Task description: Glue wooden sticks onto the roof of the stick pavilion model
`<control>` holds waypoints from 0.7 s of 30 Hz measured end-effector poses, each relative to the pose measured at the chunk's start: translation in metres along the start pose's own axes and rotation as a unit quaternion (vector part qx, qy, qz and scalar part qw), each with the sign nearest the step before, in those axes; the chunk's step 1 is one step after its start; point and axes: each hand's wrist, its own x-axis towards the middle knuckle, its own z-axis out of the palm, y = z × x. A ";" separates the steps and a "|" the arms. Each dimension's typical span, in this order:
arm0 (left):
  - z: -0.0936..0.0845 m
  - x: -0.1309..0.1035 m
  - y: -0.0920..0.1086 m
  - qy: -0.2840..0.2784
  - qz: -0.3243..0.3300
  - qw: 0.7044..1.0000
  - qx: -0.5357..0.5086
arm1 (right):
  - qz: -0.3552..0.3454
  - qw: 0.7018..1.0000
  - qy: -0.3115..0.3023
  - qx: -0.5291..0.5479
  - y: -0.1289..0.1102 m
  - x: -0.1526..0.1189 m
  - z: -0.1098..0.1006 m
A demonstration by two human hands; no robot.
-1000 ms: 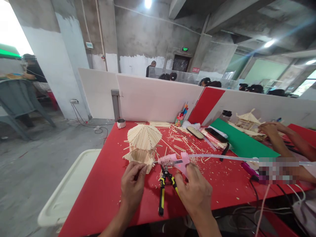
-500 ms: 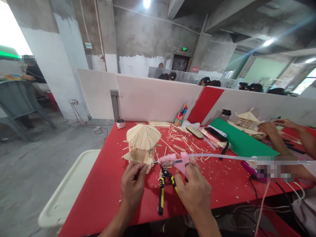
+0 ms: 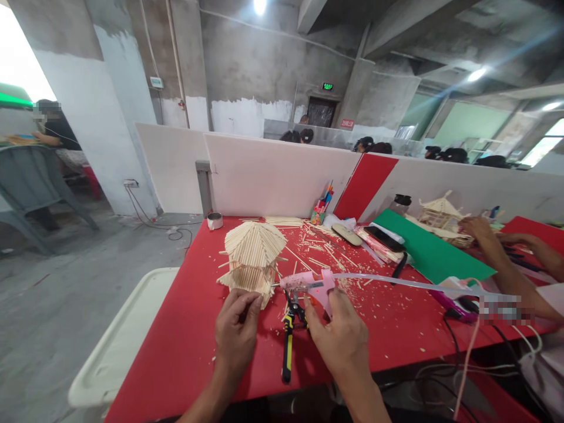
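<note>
A model house of thin wooden sticks (image 3: 254, 249), with a pointed roof, stands on the red table. My left hand (image 3: 237, 323) is at its front lower edge, thumb and fingers pinched together; what lies between them is hidden. My right hand (image 3: 341, 335) grips a pink hot glue gun (image 3: 308, 282) by its handle. The gun's nozzle points left and is close to the model's right front corner. A long clear glue stick (image 3: 383, 279) runs out of its back. Beneath the gun lie pliers (image 3: 288, 346) with yellow and black handles, partly covered by my right hand.
Loose sticks and scraps (image 3: 317, 244) litter the red table (image 3: 176, 341). Behind are a tape roll (image 3: 215, 221), a pen cup (image 3: 318, 212) and a phone (image 3: 384, 239). To the right lie a green board (image 3: 427, 249), cables, and a co-worker's arms (image 3: 497, 252) near another stick model (image 3: 440, 214).
My right hand and the glue gun have shifted slightly left and up, the nozzle staying by the model. My left hand is nearly still. The co-worker's hands have moved.
</note>
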 end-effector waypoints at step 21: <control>0.020 -0.042 -0.028 -0.264 -0.107 0.922 0.264 | 0.293 0.916 -0.270 -0.039 0.084 -0.067 0.008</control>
